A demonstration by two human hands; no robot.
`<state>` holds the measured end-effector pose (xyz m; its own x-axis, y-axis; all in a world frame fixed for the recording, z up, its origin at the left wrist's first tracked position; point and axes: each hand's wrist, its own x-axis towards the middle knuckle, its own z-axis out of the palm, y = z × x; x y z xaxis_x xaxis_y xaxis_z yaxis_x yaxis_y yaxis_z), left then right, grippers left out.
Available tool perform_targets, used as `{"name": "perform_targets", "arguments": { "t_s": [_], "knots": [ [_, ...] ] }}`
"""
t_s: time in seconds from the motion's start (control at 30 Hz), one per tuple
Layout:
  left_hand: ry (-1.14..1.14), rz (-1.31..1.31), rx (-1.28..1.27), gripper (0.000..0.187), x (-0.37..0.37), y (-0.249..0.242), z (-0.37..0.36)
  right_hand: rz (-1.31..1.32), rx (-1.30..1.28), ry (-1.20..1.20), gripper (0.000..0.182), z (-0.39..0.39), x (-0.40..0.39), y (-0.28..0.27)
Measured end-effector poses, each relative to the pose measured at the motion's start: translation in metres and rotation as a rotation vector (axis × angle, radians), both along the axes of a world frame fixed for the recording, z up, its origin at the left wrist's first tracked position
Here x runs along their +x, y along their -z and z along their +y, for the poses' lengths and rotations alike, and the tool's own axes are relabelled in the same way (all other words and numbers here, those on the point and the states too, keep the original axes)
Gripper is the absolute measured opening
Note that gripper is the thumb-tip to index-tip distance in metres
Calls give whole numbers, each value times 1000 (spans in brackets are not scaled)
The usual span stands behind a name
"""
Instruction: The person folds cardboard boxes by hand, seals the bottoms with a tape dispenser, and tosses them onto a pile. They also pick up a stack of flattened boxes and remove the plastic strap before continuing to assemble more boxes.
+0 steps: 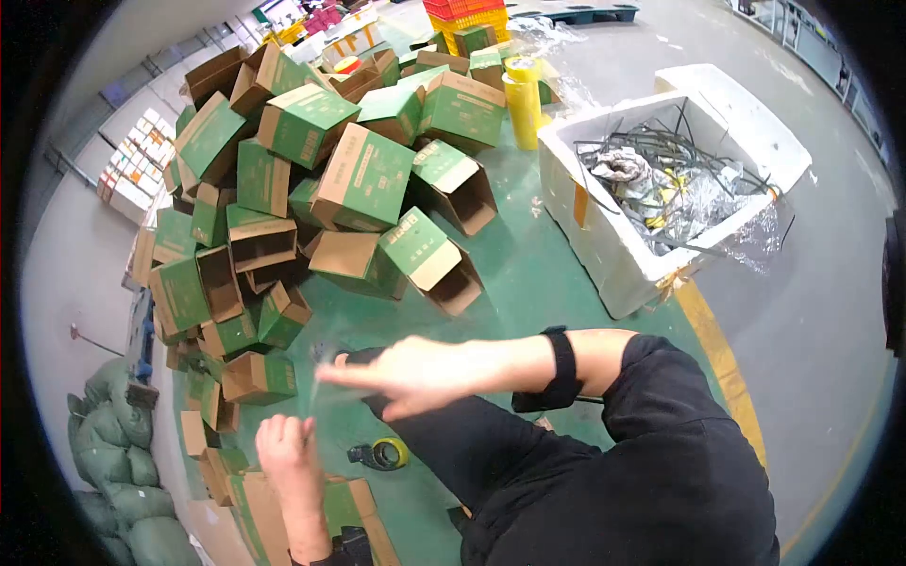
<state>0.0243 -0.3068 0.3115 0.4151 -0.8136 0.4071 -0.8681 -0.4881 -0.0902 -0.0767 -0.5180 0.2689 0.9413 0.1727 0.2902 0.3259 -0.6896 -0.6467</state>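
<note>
My left hand is closed, its fingers curled, above flattened green-and-brown cardboard at the bottom. My right hand reaches in from the right, smeared by motion, with a finger pointing toward the left hand. A faint see-through streak shows between the two hands; I cannot tell what it is. On the green floor, just below the right hand, lies a black tape dispenser with a yellow roll. My bent leg is under the right forearm.
Many open green-and-brown cardboard boxes are heaped ahead and left. A white foam box of straps and plastic film stands right. Yellow rolls stand behind, near stacked crates. Green sacks lie at far left.
</note>
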Motion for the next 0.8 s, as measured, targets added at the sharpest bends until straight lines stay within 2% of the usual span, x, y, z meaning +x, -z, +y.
{"name": "perform_targets", "arguments": {
  "t_s": [0.03, 0.1, 0.13, 0.2, 0.23, 0.27, 0.3, 0.33, 0.4, 0.43, 0.5, 0.57, 0.6, 0.67, 0.73, 0.8],
  "knots": [
    [105, 41, 50, 19, -15, -8, -16, -9, 13, 4, 62, 1, 2, 11],
    [162, 106, 76, 21, -38, -11, -37, -192, 1, -27, 42, -3, 5, 23],
    [215, 182, 88, 23, -45, -13, -44, -198, 4, -25, 42, -9, 2, 24],
    [207, 191, 158, 22, -56, -10, -48, -185, 0, -53, 24, -27, -14, 14],
    [237, 201, 63, 27, -60, -5, -52, -333, -126, 30, 17, -33, -17, 17],
    [263, 212, -30, 34, -64, -2, -55, -513, -310, 216, 12, -43, -21, 14],
    [249, 230, -85, 55, -71, -4, -58, -776, -473, 353, 10, -67, -26, 3],
    [247, 231, -78, 55, -73, -6, -56, -989, -590, 578, 9, -93, -37, -12],
    [171, 64, -209, 62, -72, -10, -48, -1204, -748, 769, 14, -164, -66, -31],
    [110, 77, -177, 57, -69, -12, -40, -1173, -778, 855, 22, -196, -87, -36],
    [31, 133, -118, 56, -55, -8, -19, -1120, -840, 1008, 22, -249, -131, -29],
    [-72, 233, -53, 48, -39, 3, 5, -882, -779, 1206, 21, -297, -172, 10],
    [-72, 233, -54, 48, -34, 7, 16, -777, -722, 1360, 23, -325, -187, 52],
    [-207, 477, 31, 42, -26, 16, 35, -256, -634, 1489, 32, -361, -229, 131],
    [-245, 507, 55, 41, -19, 32, 56, 319, -352, 1542, 41, -361, -256, 179],
    [-289, 541, 86, 39, -16, 40, 72, 172, -461, 1558, 41, -357, -265, 216]
  ]
}}
